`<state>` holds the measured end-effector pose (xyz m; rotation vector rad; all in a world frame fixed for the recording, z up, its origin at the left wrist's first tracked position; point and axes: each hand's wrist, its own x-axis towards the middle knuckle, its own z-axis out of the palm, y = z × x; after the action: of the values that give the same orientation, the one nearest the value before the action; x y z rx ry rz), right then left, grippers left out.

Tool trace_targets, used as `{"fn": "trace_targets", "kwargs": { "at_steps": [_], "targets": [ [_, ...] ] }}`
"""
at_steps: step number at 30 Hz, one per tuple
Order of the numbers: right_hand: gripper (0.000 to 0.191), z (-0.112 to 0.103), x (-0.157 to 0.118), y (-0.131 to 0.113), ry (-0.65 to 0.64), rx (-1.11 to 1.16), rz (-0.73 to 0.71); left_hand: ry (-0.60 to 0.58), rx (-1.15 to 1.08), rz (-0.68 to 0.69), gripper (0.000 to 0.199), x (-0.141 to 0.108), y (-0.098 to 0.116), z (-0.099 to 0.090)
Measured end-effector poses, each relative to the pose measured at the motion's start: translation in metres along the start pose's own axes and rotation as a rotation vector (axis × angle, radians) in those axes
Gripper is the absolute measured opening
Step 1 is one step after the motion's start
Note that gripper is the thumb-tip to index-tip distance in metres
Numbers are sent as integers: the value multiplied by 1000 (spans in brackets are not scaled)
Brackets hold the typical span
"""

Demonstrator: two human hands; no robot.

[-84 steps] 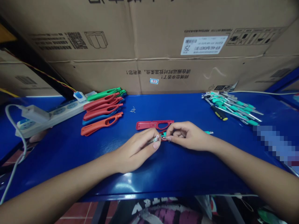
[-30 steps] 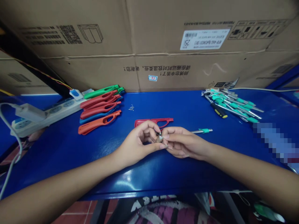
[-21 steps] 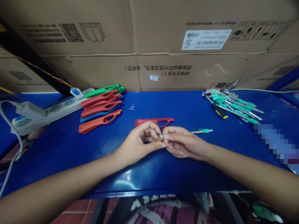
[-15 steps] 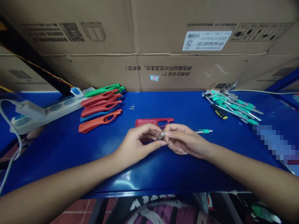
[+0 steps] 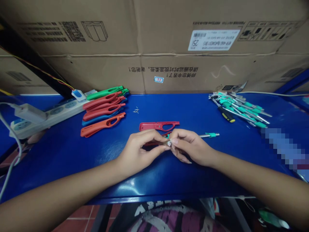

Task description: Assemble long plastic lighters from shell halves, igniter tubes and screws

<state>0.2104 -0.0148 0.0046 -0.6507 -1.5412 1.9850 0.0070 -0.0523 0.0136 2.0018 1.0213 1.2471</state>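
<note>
My left hand point(image 5: 142, 146) pinches a small brownish part with a white tip point(image 5: 169, 143) between thumb and fingers. At that tip, my right hand point(image 5: 189, 145) closes thumb and forefinger on the same part. Most of the part is hidden by the fingers. Just beyond the hands lies a red lighter shell half point(image 5: 147, 126), its loop handle pointing right. A second red shell piece shows partly beneath my fingers. To the right of it, a metal lighter tube with a teal piece point(image 5: 211, 135) sticks out from behind my right hand.
Several red, orange, blue and green lighter shells point(image 5: 103, 124) are stacked at left beside a white power strip point(image 5: 56, 111). Tiny metal pins point(image 5: 136, 110) lie mid-table. Teal-and-metal tubes point(image 5: 241, 108) and a black-yellow screwdriver point(image 5: 226, 114) lie at right. A cardboard box point(image 5: 154, 35) stands behind.
My fingers have shifted slightly and the small part has turned, so its white tip shows more. More of the red shell and teal piece beneath my hands is visible.
</note>
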Motion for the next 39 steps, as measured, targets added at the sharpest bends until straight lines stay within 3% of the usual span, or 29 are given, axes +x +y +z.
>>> {"fn": "trace_targets", "kwargs": {
  "at_steps": [8,25,30,39],
  "targets": [
    [30,3,-4,2,-17,-56,-94,14,-11,1,8,-2,-1,2],
    [25,0,-3,-1,-34,-128,-133,48,0,22,8,-2,-3,3],
    [25,1,-2,-3,-2,-177,-164,54,15,35,21,-2,0,4],
    [26,0,-2,-2,27,-201,-161,75,41,8,9,0,4,4]
  ]
}}
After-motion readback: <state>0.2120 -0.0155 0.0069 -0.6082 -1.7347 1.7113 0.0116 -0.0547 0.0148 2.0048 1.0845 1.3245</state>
